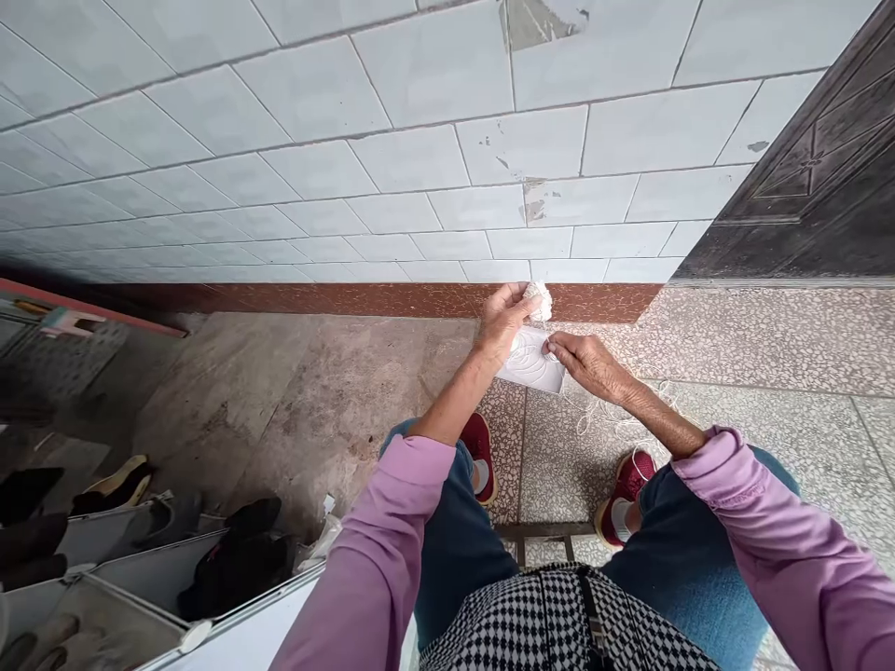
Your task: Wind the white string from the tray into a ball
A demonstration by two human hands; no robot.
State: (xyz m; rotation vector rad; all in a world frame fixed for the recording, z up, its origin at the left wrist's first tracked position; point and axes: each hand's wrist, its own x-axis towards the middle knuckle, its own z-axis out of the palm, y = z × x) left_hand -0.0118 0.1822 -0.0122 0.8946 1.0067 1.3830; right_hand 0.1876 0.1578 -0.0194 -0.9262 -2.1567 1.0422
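Observation:
My left hand (502,321) is closed around a small bumpy white bundle of cord (539,301), held up near the foot of the wall. The fingers of my right hand (588,362) are pinched together just below and to the right of it. A thin white cord appears to run from the bundle down to that pinch, though its detail is too small to make out. Beneath both hands is a shallow white tray (531,380) with loops of white cord in it. More loose cord (593,410) trails over the floor under my right wrist.
A tiled wall (419,158) with a brown skirting (336,300) stands in front. To the right is a dark carved door (790,196). My red shoes (479,447) rest on the speckled floor (559,457). A rack (132,596) holding several shoes stands at the lower left.

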